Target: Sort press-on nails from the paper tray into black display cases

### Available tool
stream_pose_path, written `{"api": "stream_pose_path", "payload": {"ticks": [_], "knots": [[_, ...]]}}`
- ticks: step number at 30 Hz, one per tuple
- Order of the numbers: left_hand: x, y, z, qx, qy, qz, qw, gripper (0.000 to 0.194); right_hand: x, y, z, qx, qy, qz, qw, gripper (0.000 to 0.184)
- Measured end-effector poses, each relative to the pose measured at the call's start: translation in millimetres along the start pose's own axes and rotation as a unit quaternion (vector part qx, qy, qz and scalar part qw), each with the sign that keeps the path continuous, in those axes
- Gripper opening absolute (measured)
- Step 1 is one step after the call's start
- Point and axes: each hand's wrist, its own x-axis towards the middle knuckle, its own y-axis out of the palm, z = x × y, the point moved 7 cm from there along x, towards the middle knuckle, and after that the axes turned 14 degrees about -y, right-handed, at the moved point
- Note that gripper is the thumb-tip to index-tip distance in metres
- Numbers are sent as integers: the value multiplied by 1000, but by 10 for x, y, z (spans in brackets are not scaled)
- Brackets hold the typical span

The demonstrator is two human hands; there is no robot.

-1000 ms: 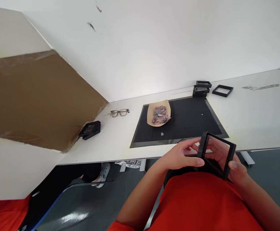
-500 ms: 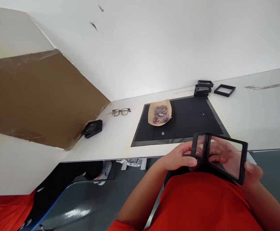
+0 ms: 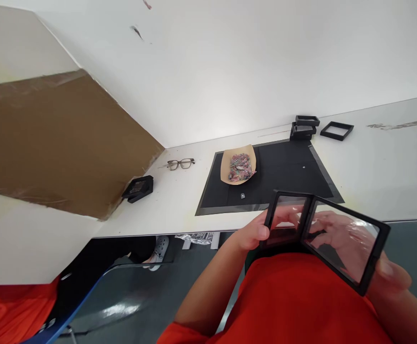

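Just in front of the red shirt, both hands grip a hinged black display frame [image 3: 311,197] with clear film windows. It stands unfolded, its two panels spread in a wide V. My left hand [image 3: 253,233] is closed on the outer edge of the left panel, thumb in front. At the right panel's outer edge, my right hand [image 3: 387,272] holds on, its thumb near the lower corner. Fingers of both hands show through the film behind the panels. Nothing can be seen between the films.
A paper tray [image 3: 224,167] of small wrapped pieces sits on a black mat [image 3: 278,165], a tiny packet [image 3: 243,196] before it. Black frames [image 3: 303,130] are stacked behind; a single frame [image 3: 337,130] lies right. Glasses [image 3: 180,164] and more black frames [image 3: 137,188] are left.
The two panels of the frame have been spread wider apart. My left hand has moved left and my right hand a little right and down, each still gripping its panel.
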Motion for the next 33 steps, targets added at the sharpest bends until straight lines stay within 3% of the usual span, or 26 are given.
{"api": "stream_pose_path", "payload": {"ticks": [3, 7, 12, 16, 19, 21, 24, 26, 29, 33], "knots": [[-26, 7, -34, 0, 34, 18, 999, 117, -30, -31, -30, 18, -17, -8, 1000, 57], [-39, 9, -40, -9, 34, 17, 999, 110, -8, -24, 11, 0, -43, -35, 998, 46], [-67, -76, -89, 69, -1, -81, 994, 105, 15, -159, -84, -33, -16, -86, 996, 48], [-172, -180, -176, 139, -23, -155, 978, 87, 8, -375, -208, -83, 15, -143, 986, 43], [-261, -169, -252, 234, -28, -179, 955, 83, -30, -455, -275, -125, 36, -176, 976, 41], [-286, -101, -273, 313, -45, -167, 934, 87, -77, -464, -311, -156, 55, -193, 967, 37], [-283, -8, -283, 366, -64, -142, 918, 94, -157, -455, -361, -197, 83, -207, 955, 40], [-266, 4, -276, 373, -71, -141, 914, 86, -198, -464, -393, -216, 98, -209, 949, 45], [-242, -65, -225, 349, -87, -159, 919, 71, -227, -506, -428, -229, 115, -208, 944, 51], [-221, -180, -191, 319, -74, -183, 927, 69, -234, -532, -414, -224, 129, -190, 947, 59]]}}
